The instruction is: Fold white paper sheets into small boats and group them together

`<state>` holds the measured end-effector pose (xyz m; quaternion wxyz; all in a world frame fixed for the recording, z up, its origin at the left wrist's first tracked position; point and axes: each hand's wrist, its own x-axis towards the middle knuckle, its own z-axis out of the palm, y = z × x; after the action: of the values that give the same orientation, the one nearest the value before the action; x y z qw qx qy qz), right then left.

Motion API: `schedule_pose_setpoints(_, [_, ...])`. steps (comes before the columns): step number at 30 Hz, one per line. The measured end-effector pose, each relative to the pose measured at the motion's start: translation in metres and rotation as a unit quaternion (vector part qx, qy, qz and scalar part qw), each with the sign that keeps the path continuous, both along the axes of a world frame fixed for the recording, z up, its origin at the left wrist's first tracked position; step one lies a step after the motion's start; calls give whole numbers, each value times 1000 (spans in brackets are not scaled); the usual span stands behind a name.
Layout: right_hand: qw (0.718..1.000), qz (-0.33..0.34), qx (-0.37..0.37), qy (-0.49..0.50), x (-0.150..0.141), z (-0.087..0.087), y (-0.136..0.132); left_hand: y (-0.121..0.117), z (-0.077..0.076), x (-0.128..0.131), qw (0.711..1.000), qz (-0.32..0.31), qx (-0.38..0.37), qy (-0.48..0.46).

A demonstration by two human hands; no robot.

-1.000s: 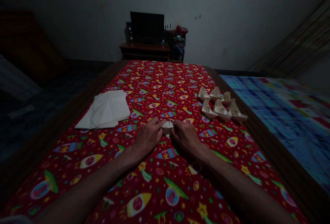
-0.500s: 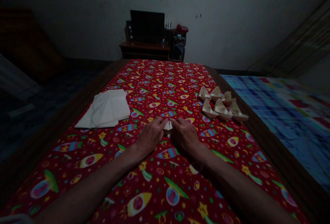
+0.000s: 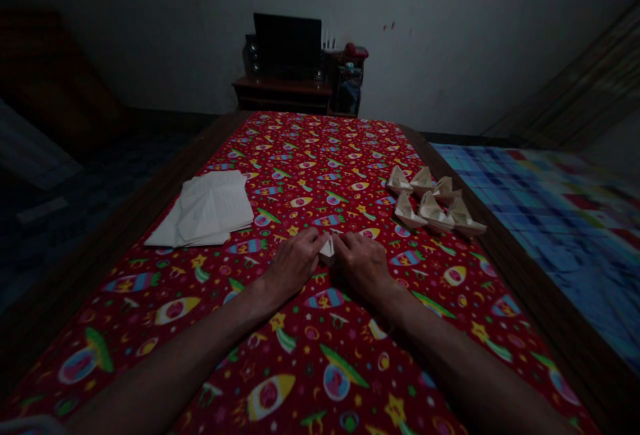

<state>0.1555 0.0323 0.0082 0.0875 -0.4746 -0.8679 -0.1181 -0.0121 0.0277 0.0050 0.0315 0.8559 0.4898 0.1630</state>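
Observation:
A small folded piece of white paper (image 3: 327,250) is held between my two hands, over the middle of the red patterned cloth (image 3: 310,335). My left hand (image 3: 297,256) pinches its left side, and my right hand (image 3: 363,258) grips the right side, fingers curled on both. Most of the paper is hidden behind the fingers; only its middle shows. Further to the right stand several folded paper boats (image 3: 436,211) in two rows. On the left lies a loose stack of white paper sheets (image 3: 210,211).
The cloth covers a long surface with dark wooden edges (image 3: 520,288). Beyond its far end a monitor (image 3: 287,45) and speakers stand on a desk (image 3: 280,91), beside a red telephone (image 3: 356,52). A blue checked cloth (image 3: 500,188) spreads at the right.
Both hands keep their grip on the folded paper, which has shifted and tilted slightly between the fingers. The whole view has moved a little.

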Motion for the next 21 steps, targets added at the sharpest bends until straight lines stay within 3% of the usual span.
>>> schedule_pose_setpoints(5, [995,-46,-60,67,-2,5,3,-1,-2,-1,1000,-5,0,-9])
schedule_pose_setpoints(13, [978,-52,-115,165,-6,-1,10,-1,-4,-2,998,-17,-23,-54])
schedule_pose_setpoints(18, [989,-40,-88,115,-8,-3,5,-1,-5,-1,999,-20,-14,-44])
schedule_pose_setpoints(21, [998,6,-54,39,-5,-5,-1,-3,-3,-1,1000,-22,0,-8])
